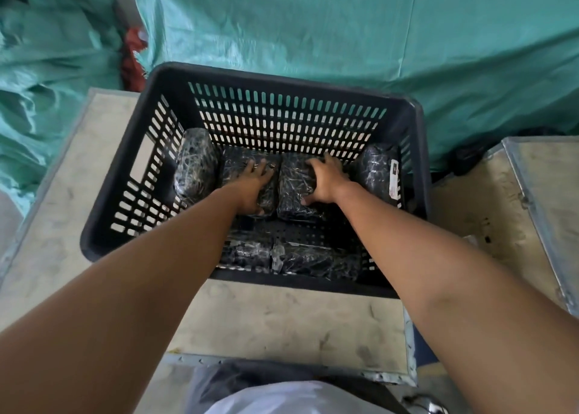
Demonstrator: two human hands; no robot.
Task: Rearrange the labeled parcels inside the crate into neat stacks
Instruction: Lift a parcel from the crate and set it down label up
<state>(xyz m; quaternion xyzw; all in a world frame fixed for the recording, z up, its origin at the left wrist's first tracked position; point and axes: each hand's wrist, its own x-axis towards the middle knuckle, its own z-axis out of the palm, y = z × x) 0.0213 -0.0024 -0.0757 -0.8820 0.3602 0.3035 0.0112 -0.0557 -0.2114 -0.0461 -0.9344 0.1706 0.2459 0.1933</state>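
A black slotted plastic crate (125, 175) stands on a wooden box top. Several parcels wrapped in black film lie inside it. My left hand (255, 183) rests flat on a parcel (269, 194) left of centre, fingers spread over it. My right hand (322, 180) grips the neighbouring parcel (294, 191), thumb at its near end and fingers at its far end. Another parcel (194, 166) leans against the left wall. One with a white label (377, 169) stands at the right wall. Two more parcels (300, 257) lie by the near wall.
The crate sits on a scuffed wooden crate top with metal edging (282, 322). A second such box (513, 200) stands to the right. Green tarpaulin (344, 28) covers bulky heaps behind and to the left. A grey bag (282, 395) lies near my body.
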